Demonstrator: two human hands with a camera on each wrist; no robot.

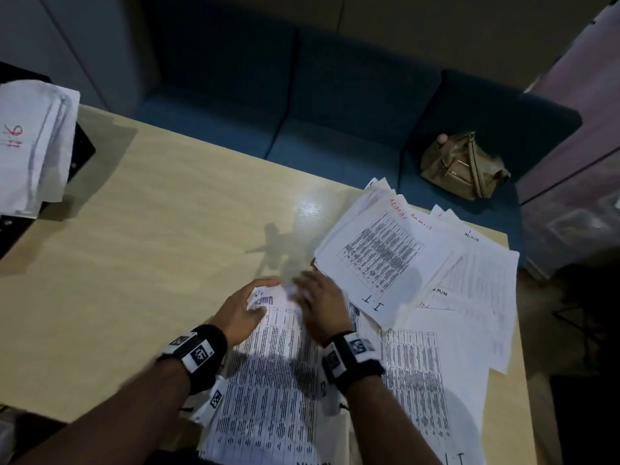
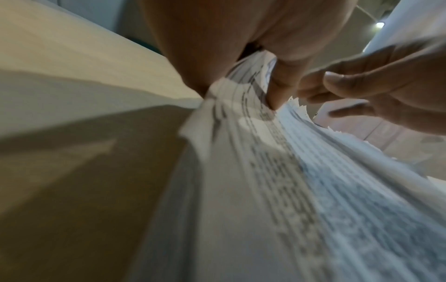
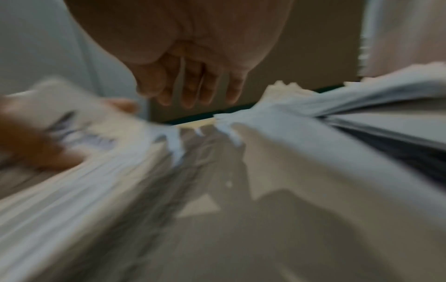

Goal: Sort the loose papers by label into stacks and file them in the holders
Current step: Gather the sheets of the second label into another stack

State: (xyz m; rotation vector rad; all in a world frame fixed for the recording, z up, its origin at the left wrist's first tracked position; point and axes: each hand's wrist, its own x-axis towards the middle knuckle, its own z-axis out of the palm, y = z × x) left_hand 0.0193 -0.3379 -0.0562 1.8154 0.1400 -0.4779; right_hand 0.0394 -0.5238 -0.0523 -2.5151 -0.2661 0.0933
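A stack of printed table sheets [image 1: 275, 370] lies on the table right in front of me. My left hand [image 1: 258, 298] pinches its far left corner, with the thumb on top [image 2: 239, 84]. My right hand [image 1: 318, 297] hovers at the stack's far edge, blurred. Its fingers [image 3: 193, 93] hang relaxed and hold nothing. A loose pile of sheets [image 1: 379, 253] marked ADMIN and I.T spreads to the right. At the far left a black holder [image 1: 82, 152] carries white papers [image 1: 30, 142] with a red label.
The pale wooden table [image 1: 151, 246] is bare on its left and middle. A blue sofa [image 1: 302, 129] runs behind its far edge, with a tan bag [image 1: 464, 166] on the seat. The right-hand pile reaches the table's far right corner.
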